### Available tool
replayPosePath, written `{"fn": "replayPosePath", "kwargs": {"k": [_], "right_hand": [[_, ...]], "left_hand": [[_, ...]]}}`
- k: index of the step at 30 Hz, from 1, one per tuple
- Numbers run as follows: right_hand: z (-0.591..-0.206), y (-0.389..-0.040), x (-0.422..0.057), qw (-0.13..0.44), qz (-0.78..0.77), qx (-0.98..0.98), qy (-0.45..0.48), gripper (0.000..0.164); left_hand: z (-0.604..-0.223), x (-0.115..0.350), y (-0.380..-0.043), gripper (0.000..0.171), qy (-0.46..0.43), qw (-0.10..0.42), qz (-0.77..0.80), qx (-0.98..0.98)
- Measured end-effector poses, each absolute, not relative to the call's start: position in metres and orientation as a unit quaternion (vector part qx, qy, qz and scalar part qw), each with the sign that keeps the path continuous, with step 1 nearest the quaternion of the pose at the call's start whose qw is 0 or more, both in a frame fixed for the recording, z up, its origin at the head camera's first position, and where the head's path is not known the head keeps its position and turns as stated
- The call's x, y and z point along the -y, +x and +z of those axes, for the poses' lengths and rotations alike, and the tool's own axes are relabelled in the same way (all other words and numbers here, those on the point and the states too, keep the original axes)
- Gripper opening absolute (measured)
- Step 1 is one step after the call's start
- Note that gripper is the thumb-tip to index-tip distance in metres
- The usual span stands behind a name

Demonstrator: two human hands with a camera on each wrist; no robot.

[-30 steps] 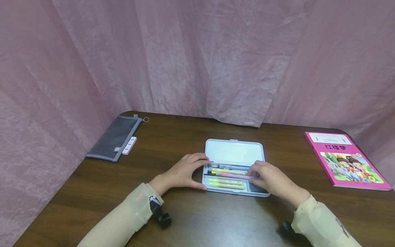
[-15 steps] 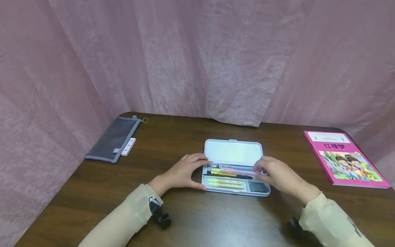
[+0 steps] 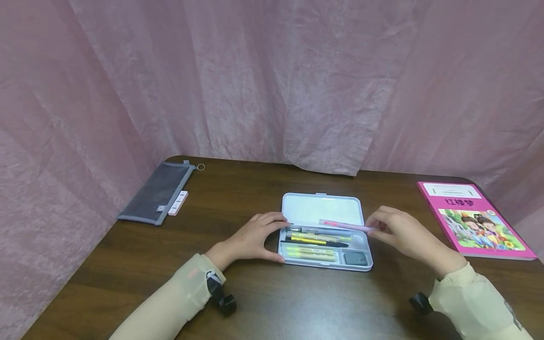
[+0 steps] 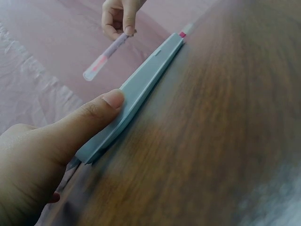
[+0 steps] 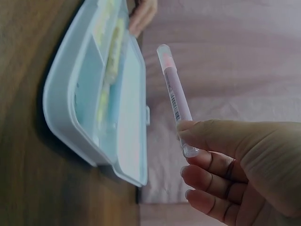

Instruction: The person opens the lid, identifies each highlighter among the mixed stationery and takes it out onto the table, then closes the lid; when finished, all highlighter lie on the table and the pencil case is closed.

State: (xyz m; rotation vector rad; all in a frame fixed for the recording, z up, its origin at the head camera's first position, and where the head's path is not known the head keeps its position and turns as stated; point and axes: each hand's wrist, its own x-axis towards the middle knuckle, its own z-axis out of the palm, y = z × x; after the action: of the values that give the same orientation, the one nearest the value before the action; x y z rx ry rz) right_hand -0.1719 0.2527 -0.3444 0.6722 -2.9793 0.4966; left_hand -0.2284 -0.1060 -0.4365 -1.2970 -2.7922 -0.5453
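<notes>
An open light-blue pencil case lies on the table, its lid tipped back. My left hand holds the case's left end, thumb at the front corner and fingers by the hinge side. In the left wrist view, the thumb presses the case wall. My right hand pinches one end of a pink-and-lilac highlighter pen between thumb and index finger. The pen is raised over the right part of the case, clear-capped end pointing left. Several yellow pens and a black one stay inside, beside a dark square block.
A grey mesh zip pouch lies at the table's left, with a small white-and-pink box against its edge. At the right lies a pink picture-covered book. A pink curtain hangs behind the table.
My right hand has lifted the highlighter pen out of the case and moved right and slightly back with it. The dark block has come into view. My left hand has stayed put.
</notes>
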Motion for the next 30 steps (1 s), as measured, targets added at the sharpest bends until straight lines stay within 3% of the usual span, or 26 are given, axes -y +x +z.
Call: {"fn": "replayPosePath", "kwargs": {"k": [11, 20, 30], "right_hand": [[-0.345, -0.173, -0.286, 0.087, 0.156, 0.963, 0.201, 0.016], [-0.355, -0.170, -0.310, 0.079, 0.172, 0.969, 0.161, 0.017], [-0.376, -0.176, -0.332, 0.130, 0.176, 0.959, 0.178, 0.011]], "left_hand": [[-0.433, 0.104, -0.229, 0.085, -0.410, 0.002, -0.175, 0.895], [-0.435, 0.103, -0.229, 0.086, -0.408, 0.003, -0.169, 0.897], [-0.434, 0.105, -0.227, 0.087, -0.408, 0.001, -0.167, 0.897]]}}
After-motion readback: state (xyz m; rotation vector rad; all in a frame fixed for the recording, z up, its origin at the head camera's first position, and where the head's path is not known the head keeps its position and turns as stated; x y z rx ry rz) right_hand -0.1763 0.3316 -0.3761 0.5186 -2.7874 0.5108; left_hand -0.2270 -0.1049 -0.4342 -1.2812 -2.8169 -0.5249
